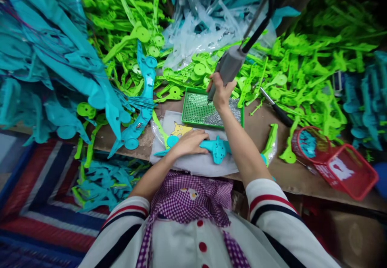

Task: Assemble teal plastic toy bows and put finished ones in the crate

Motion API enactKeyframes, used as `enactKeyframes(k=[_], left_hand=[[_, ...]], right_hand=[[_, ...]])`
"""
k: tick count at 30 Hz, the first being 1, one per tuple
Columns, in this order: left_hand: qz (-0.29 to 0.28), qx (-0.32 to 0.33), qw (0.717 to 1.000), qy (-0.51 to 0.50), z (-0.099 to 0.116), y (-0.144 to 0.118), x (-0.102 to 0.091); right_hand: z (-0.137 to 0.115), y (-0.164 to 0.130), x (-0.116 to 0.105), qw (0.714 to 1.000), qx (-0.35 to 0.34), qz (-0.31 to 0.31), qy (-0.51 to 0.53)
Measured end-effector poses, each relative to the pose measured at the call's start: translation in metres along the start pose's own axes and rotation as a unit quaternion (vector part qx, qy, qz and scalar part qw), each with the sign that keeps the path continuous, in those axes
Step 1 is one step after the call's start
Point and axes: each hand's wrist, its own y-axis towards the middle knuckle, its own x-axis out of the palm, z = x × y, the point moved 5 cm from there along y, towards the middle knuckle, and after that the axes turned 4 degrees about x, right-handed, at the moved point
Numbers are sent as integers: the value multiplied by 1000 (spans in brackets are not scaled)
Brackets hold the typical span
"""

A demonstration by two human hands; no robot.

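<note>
The left hand (pixel 190 143) lies palm down, low and close to the body, fingers stretched flat and pointing to the right; nothing is pinched, the grip is loose and open. Its forearm runs bare from a rolled striped sleeve, angled inward. The right hand (pixel 220 90) is raised farther forward, fingers wrapped firmly round a grey handle (thumb side hidden from this view), wrist bent slightly down. The right forearm stretches long and nearly straight, passing just beside the left hand's fingertips.
</note>
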Motion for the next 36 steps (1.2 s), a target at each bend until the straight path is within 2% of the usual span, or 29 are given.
enactKeyframes(k=[5,7,9,12,15,18,20,22,25,30,36], left_hand=[[0,-5,1000,-3,1,-1,-2],[-4,-5,1000,-1,1,-1,-3],[-7,-4,1000,1,1,-1,-4],[0,2,1000,-1,-1,0,-5],[7,7,1000,-4,-3,1,-3],[4,9,1000,2,-6,3,0],[4,12,1000,7,-7,4,0],[2,12,1000,9,-7,4,0],[-8,5,1000,6,-7,5,-2],[-12,-4,1000,4,-5,6,-4],[-7,-2,1000,-13,-3,7,-7]], right_hand=[[-11,5,-4,999,-3,34,-7],[-27,10,-9,999,-1,44,-12],[-51,11,-25,998,-10,67,-4],[-95,-11,-73,994,-19,99,39],[-134,-66,-133,994,-3,87,68],[-165,-127,-182,996,-7,86,7],[-175,-155,-202,993,16,112,-29],[-180,-168,-212,989,27,137,-47],[-181,-172,-220,985,19,152,-73],[-162,-180,-238,977,55,189,-83],[-148,-191,-242,982,58,174,-43]])
